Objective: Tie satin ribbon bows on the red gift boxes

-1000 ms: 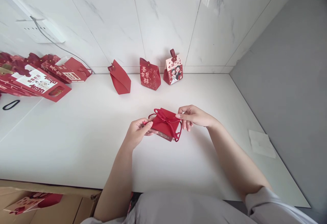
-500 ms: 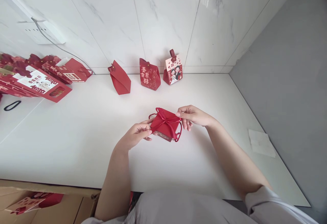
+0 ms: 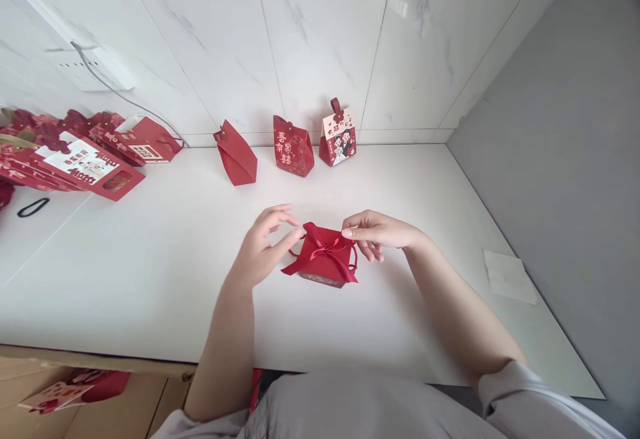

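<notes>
A small red gift box (image 3: 320, 269) with twisted cord handles sits on the white counter (image 3: 390, 332) in front of me. Across its top is a red satin ribbon bow (image 3: 325, 249), with its tails hanging toward the near corners. My right hand (image 3: 377, 230) pinches the bow's right loop between thumb and forefinger, the other fingers loosely curled. At the box's upper left, my left hand (image 3: 263, 245) is open, thumb and fingers apart. Its thumb tip is close to the left loop; whether they touch, I cannot tell.
Along the tiled wall stand a plain red box (image 3: 237, 155), a patterned red box (image 3: 294, 149) and a box with a cartoon couple (image 3: 340, 135). Several red boxes (image 3: 95, 162) lie at left, near a black loop (image 3: 33, 207). A cardboard carton (image 3: 145, 392) is below. White paper (image 3: 509, 275) lies right.
My left hand has let go of the ribbon's left tail and moved up, its fingers spreading. The tail now hangs at the near left corner. My right hand still pinches the bow.
</notes>
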Tool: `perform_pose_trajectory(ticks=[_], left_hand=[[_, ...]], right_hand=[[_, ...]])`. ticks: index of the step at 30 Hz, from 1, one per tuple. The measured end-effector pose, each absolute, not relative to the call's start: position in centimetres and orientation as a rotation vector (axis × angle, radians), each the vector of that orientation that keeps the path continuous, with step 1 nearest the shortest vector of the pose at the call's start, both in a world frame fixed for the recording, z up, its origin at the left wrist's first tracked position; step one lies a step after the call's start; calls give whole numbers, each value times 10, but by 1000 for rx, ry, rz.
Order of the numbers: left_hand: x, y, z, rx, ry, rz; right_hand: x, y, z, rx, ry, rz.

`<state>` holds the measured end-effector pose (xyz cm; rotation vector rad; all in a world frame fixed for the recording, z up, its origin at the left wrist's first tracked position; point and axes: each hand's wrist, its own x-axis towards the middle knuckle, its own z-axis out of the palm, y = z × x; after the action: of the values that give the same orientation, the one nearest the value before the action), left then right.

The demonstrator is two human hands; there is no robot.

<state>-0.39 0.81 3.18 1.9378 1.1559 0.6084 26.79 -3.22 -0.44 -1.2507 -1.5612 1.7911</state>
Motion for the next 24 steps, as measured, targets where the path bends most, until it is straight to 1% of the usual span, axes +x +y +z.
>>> perform_pose_trajectory(ticks=[1, 3, 5, 7, 13, 18, 24], left_hand=[[6, 7, 30, 1973, 1080, 606], [22, 8, 25, 2019, 956, 492], [31, 10, 17, 2041, 901, 392], [33, 12, 10, 2053, 897, 383], [27, 10, 7, 2043, 957, 447], [29, 9, 9, 2068, 909, 455], [32, 10, -2, 2027, 888, 490]], right_hand=[[268, -32, -5, -1224, -1579, 1782], [267, -31, -6, -1179, -1581, 1722], [265, -30, -7, -1170, -1554, 1650], [265, -30, -7, -1193, -1519, 1573], [265, -55, 3, -1499, -1433, 1212], [246, -95, -4, -1655, -1558, 1133], [224, -110, -23, -1519, -1428, 1207]])
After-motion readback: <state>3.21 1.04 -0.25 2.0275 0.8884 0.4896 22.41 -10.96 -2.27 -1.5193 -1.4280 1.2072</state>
